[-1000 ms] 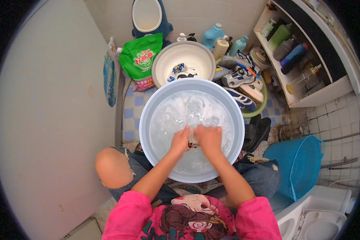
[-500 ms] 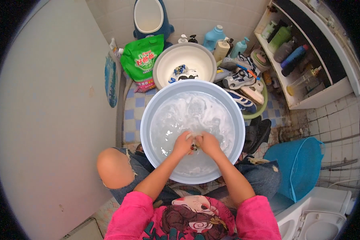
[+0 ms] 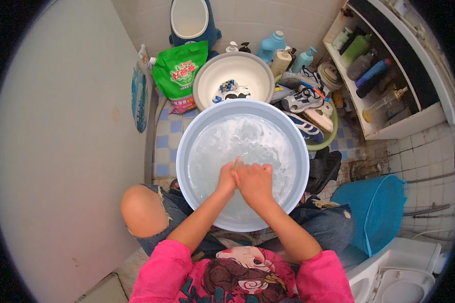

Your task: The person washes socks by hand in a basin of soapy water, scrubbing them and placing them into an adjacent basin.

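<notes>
This is a bathroom, most likely in a home. A white toilet [image 3: 402, 285] sits at the lower right, and a small child-style urinal [image 3: 189, 19] stands at the top, left of centre. Pale wall tiles [image 3: 273, 20] and blue-and-white floor tiles [image 3: 175, 126] surround them. Pump bottles [image 3: 302, 60] line the upper middle, a white shelf [image 3: 389, 130] at upper right holds more bottles, and a basin [image 3: 183, 146] of cloudy water fills the centre.

The green plastic pouch [image 3: 179, 76] at the upper left carries large red lettering edged in white. Smaller print lower down is too small to read.
</notes>
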